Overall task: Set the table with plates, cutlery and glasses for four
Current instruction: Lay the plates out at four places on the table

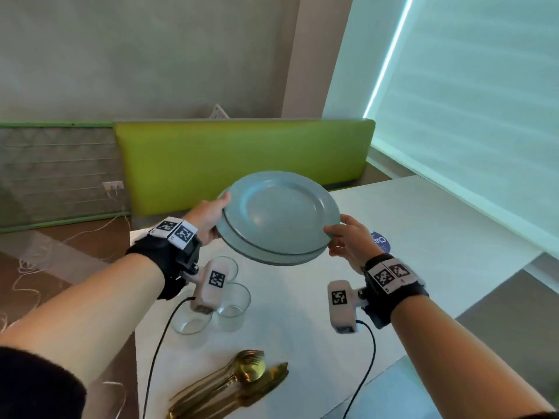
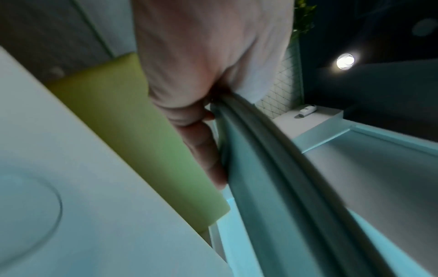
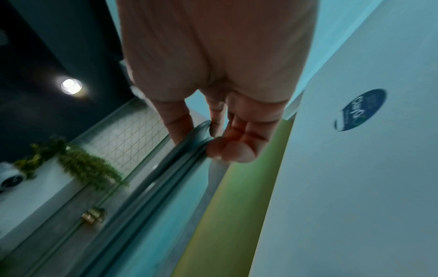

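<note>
A stack of pale blue-grey plates (image 1: 276, 217) is held in the air above the white table (image 1: 423, 231), tilted slightly. My left hand (image 1: 211, 217) grips the stack's left rim, thumb on top. My right hand (image 1: 344, 237) grips the right rim. In the left wrist view the plates (image 2: 272, 168) show edge-on under my fingers (image 2: 206, 150). The right wrist view shows the plates (image 3: 180, 159) pinched by my fingers (image 3: 232, 146). Several clear glasses (image 1: 231, 306) stand on the table below my left wrist. Gold cutlery (image 1: 233, 385) lies in a pile at the near edge.
A green padded bench back (image 1: 242, 158) runs behind the table. A round blue sticker (image 1: 379, 241) sits on the table near my right hand. A window blind (image 1: 469, 116) fills the right side. Loose cords (image 1: 27, 285) lie on the brown floor at left.
</note>
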A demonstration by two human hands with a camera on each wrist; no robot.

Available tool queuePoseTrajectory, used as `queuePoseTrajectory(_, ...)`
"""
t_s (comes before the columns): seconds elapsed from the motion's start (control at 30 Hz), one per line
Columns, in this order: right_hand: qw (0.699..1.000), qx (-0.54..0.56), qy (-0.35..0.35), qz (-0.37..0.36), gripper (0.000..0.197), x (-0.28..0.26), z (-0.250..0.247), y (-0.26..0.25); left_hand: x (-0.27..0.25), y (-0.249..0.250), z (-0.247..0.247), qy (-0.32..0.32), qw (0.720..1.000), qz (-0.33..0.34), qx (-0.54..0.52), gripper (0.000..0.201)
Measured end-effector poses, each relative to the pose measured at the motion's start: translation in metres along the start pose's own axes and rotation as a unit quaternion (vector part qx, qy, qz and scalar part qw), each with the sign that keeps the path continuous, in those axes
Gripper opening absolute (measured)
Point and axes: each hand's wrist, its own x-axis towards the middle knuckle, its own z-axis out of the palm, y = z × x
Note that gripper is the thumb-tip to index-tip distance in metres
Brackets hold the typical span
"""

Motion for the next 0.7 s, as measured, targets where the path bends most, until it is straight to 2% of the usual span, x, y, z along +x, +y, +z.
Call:
queuePoseTrajectory(0.23,0.991,0.115,0.062,0.028,0.021,-0.034,-0.053,0.020,-0.020,-0.021,0.046,-0.016,0.999,-0.015,-0.038,0.043)
queuePoseTrajectory(0.37,0.974,0.186,0.120,0.042,0.028,-0.037,-0.078,0.033,-0.013,-0.031,0.054,0.015,1.000,-0.018,-0.001,0.045)
queuePoseTrajectory(0.57,0.937,0.259,0.224,0.065,0.040,-0.036,-0.116,0.071,-0.003,-0.036,0.048,0.080,0.996,-0.028,0.000,0.046)
queuePoseTrajectory(0.7,0.930,0.252,0.249,0.099,0.044,-0.037,-0.124,0.103,0.000,-0.035,0.041,0.111,0.993,-0.021,0.013,0.048)
